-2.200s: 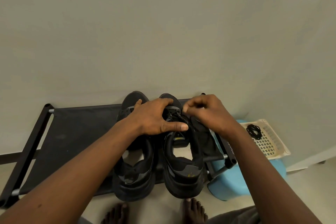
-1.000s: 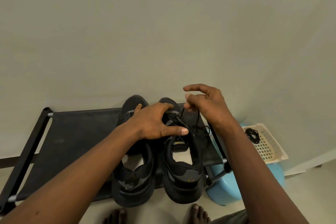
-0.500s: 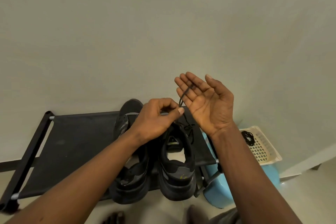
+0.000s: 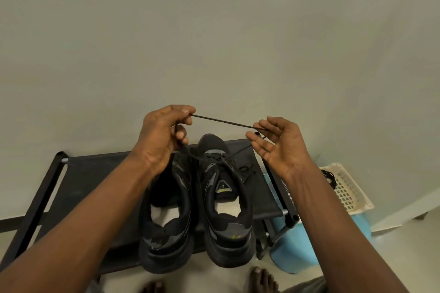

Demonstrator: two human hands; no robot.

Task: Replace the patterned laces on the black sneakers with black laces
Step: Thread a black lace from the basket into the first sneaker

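Observation:
Two black sneakers stand side by side on a black rack, the left sneaker (image 4: 166,233) and the right sneaker (image 4: 228,221), heels toward me. A thin black lace (image 4: 223,122) runs taut between my hands above the right sneaker, and both its ends drop to that shoe's eyelets. My left hand (image 4: 162,135) pinches the lace between thumb and forefinger. My right hand (image 4: 278,143) is palm up, its fingers loosely curled, the lace caught between thumb and fingertips.
The black fabric-topped rack (image 4: 90,181) stands against a pale wall. To its right a cream basket (image 4: 350,188) holding a bundle of dark laces (image 4: 329,177) rests on a blue stool (image 4: 290,254). My bare toes show at the bottom edge.
My left hand left the right sneaker's tongue and rose, pinching the lace. My right hand moved out to the right, so the lace now stretches tight between both hands.

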